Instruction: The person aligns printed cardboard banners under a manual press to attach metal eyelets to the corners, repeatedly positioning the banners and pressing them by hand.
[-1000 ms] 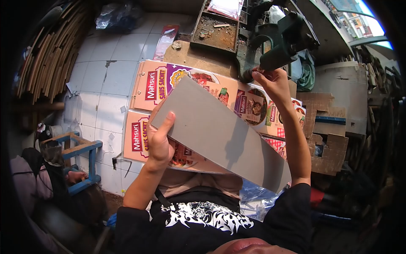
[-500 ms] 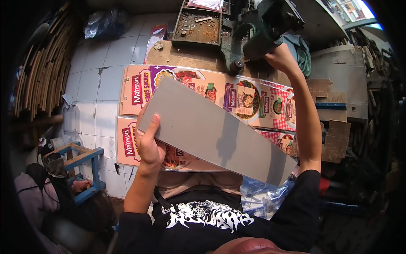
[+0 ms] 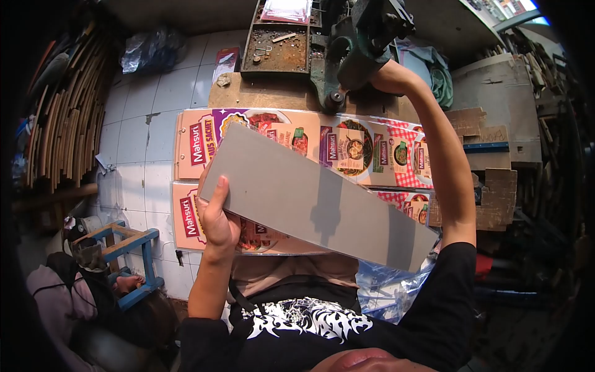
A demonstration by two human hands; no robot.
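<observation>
My left hand point(image 3: 218, 217) grips a long grey panel point(image 3: 310, 192) near its left end, thumb on top and fingers underneath. The panel slants down to the right over two stacks of printed Mahsuri signs point(image 3: 245, 139), with a dark shadow falling across it. At the top, my right hand point(image 3: 392, 77) reaches behind a dark green bench press point(image 3: 356, 59). Its fingers are hidden by the machine, so what they touch does not show. The lower stack of signs point(image 3: 189, 217) is partly covered by the panel and my left hand.
A rusty tray point(image 3: 282, 53) with small metal bits stands beside the press on a wooden board point(image 3: 266, 90). Wooden strips point(image 3: 68, 118) lean at the left. A blue stool point(image 3: 149, 260) and a seated person point(image 3: 74, 297) are lower left. Cardboard pieces point(image 3: 496, 192) lie right.
The view has shifted slightly, moving the press and tray left and down in the picture. My left hand keeps the panel at nearly the same slant. My right hand stays behind the press.
</observation>
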